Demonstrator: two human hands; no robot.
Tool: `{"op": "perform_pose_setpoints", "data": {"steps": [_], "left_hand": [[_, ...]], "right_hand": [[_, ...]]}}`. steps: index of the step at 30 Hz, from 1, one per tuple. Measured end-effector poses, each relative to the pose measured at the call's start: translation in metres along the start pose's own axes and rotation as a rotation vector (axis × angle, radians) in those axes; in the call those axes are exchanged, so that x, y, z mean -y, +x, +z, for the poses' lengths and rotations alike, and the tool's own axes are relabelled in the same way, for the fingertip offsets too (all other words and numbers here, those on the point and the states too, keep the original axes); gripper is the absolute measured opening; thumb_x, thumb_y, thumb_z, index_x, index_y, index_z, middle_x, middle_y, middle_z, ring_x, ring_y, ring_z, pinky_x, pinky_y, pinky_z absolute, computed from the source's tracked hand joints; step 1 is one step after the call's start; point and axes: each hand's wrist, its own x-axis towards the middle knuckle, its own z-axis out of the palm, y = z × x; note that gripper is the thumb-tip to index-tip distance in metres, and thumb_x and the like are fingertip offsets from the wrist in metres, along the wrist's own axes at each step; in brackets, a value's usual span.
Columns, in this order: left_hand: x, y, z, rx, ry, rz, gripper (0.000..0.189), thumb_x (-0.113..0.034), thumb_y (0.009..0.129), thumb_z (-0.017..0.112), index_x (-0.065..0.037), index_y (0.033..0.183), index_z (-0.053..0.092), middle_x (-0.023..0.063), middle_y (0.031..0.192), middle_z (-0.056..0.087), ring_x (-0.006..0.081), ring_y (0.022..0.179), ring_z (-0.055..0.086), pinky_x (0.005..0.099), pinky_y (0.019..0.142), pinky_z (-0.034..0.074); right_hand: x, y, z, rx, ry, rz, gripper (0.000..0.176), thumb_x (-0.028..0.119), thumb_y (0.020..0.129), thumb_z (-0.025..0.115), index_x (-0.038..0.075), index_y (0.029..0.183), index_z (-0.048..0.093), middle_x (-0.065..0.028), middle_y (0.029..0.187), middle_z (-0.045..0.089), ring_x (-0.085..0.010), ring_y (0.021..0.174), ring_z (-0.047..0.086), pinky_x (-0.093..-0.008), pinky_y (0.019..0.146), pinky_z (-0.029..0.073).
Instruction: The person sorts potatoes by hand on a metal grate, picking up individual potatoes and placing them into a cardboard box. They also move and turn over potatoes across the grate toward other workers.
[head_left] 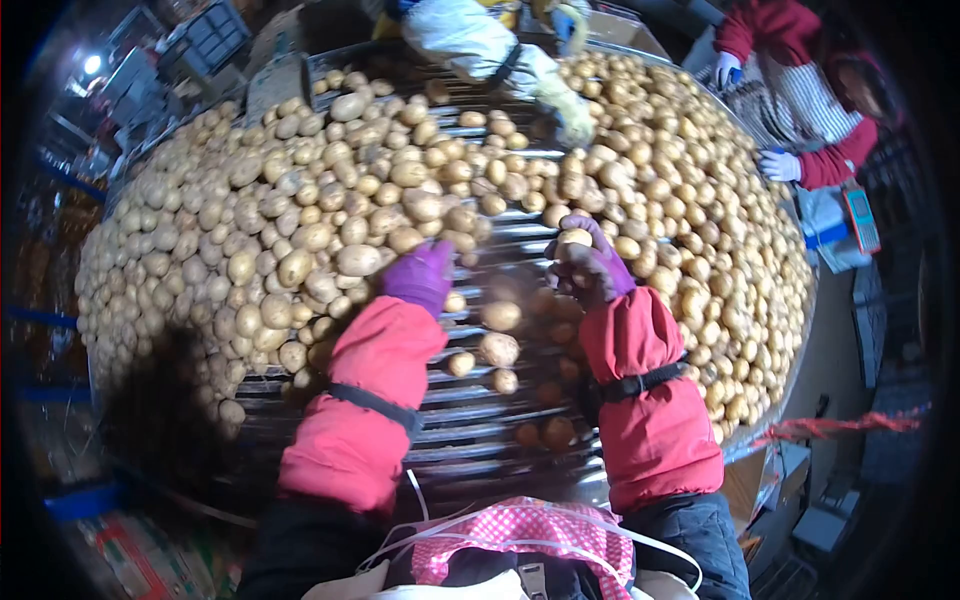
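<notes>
1. A potato (575,237) is held by the fingers of the purple-gloved right grip (600,265), above and right of the centre of the frame.
2. The purple-gloved left grip (422,275) is positioned left of centre, beside the large heap of potatoes (250,215). Its fingers are curled; whether anything is enclosed cannot be told.
3. Loose potatoes (499,349) are scattered at the centre of the frame, on the slats of the bench (480,440).
4. A second heap (700,260) is piled at the right of the frame.
5. Handling (judged): the held potato is expected to be light and firm, though easily bruised if dropped. Slipping may be encountered on smooth skin. Hold should be taken across the widest part, with thumb and fingers opposed.
</notes>
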Motion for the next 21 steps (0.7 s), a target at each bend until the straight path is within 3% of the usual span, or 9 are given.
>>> {"op": "perform_pose_setpoints", "data": {"steps": [4,5,7,8,9,13,14,19,21], "left_hand": [[0.002,0.004,0.009,-0.028,-0.084,0.149,0.039,-0.026,0.089,0.058,-0.015,0.127,0.058,0.0180,0.124,0.060,0.0353,0.111,0.059,0.0438,0.094,0.048],[0.000,0.001,0.016,-0.157,-0.281,0.228,0.036,-0.018,0.089,0.061,-0.011,0.124,0.060,0.0163,0.119,0.063,0.0313,0.109,0.062,0.0405,0.092,0.050],[-0.032,-0.017,0.010,-0.280,-0.536,0.246,0.036,-0.017,0.088,0.062,-0.009,0.123,0.060,0.0150,0.120,0.062,0.0304,0.099,0.065,0.0407,0.087,0.052],[-0.064,-0.037,-0.005,-0.223,-0.744,0.160,0.027,-0.011,0.092,0.060,-0.006,0.119,0.062,0.0083,0.104,0.067,0.0176,0.094,0.064,0.0291,0.080,0.052],[-0.085,-0.052,0.000,-0.079,-1.141,0.017,0.028,-0.012,0.095,0.056,-0.008,0.123,0.059,0.0057,0.107,0.066,0.0174,0.088,0.062,0.0266,0.073,0.052],[-0.171,-0.134,-0.010,0.450,-2.225,-0.439,0.032,-0.023,0.100,0.050,-0.010,0.128,0.050,0.0067,0.124,0.055,0.0201,0.109,0.054,0.0309,0.085,0.051],[-0.190,-0.148,0.005,0.446,-2.232,-0.455,0.032,-0.027,0.100,0.049,-0.010,0.127,0.050,0.0070,0.126,0.053,0.0219,0.114,0.051,0.0350,0.091,0.049],[-0.246,-0.189,0.023,0.679,-2.436,-0.479,0.043,-0.048,0.097,0.046,-0.016,0.125,0.053,0.0087,0.129,0.053,0.0295,0.118,0.050,0.0502,0.103,0.039],[-0.252,-0.200,0.018,0.781,-2.493,-0.570,0.044,-0.050,0.096,0.046,-0.017,0.124,0.054,0.0096,0.126,0.056,0.0298,0.117,0.050,0.0500,0.103,0.039]], "right_hand": [[-0.002,-0.086,-0.019,0.118,0.713,-0.059,0.060,0.050,0.089,0.059,0.025,0.140,0.040,-0.0184,0.127,0.055,-0.0367,0.106,0.061,-0.0382,0.063,0.058],[-0.010,-0.099,-0.028,0.233,0.869,-0.108,0.055,0.052,0.091,0.055,0.025,0.138,0.044,-0.0195,0.133,0.053,-0.0424,0.112,0.058,-0.0428,0.069,0.058],[-0.021,-0.130,-0.036,0.088,0.922,-0.176,0.054,0.054,0.092,0.052,0.025,0.137,0.045,-0.0188,0.137,0.051,-0.0440,0.115,0.056,-0.0438,0.070,0.058],[-0.023,-0.147,-0.036,0.061,0.957,-0.185,0.052,0.054,0.093,0.049,0.026,0.136,0.046,-0.0180,0.138,0.050,-0.0444,0.114,0.056,-0.0437,0.071,0.058],[-0.025,-0.162,-0.036,0.032,0.996,-0.204,0.048,0.051,0.095,0.049,0.026,0.136,0.046,-0.0162,0.135,0.052,-0.0407,0.113,0.057,-0.0448,0.075,0.057],[-0.029,-0.206,-0.021,-0.384,1.004,-0.357,0.043,0.035,0.096,0.053,0.024,0.136,0.046,-0.0125,0.128,0.054,-0.0322,0.111,0.056,-0.0444,0.089,0.051],[-0.023,-0.214,-0.009,-0.522,0.961,-0.399,0.044,0.029,0.096,0.053,0.019,0.138,0.044,-0.0101,0.127,0.054,-0.0292,0.104,0.057,-0.0406,0.087,0.050],[-0.030,-0.253,0.001,-0.456,0.267,-0.513,0.048,0.028,0.099,0.050,0.010,0.142,0.037,-0.0109,0.130,0.057,-0.0135,0.086,0.052,-0.0324,0.080,0.046],[-0.031,-0.261,0.009,-0.458,0.493,-0.556,0.049,0.029,0.095,0.056,0.010,0.138,0.041,-0.0136,0.124,0.058,-0.0263,0.113,0.055,-0.0376,0.099,0.043]]}}
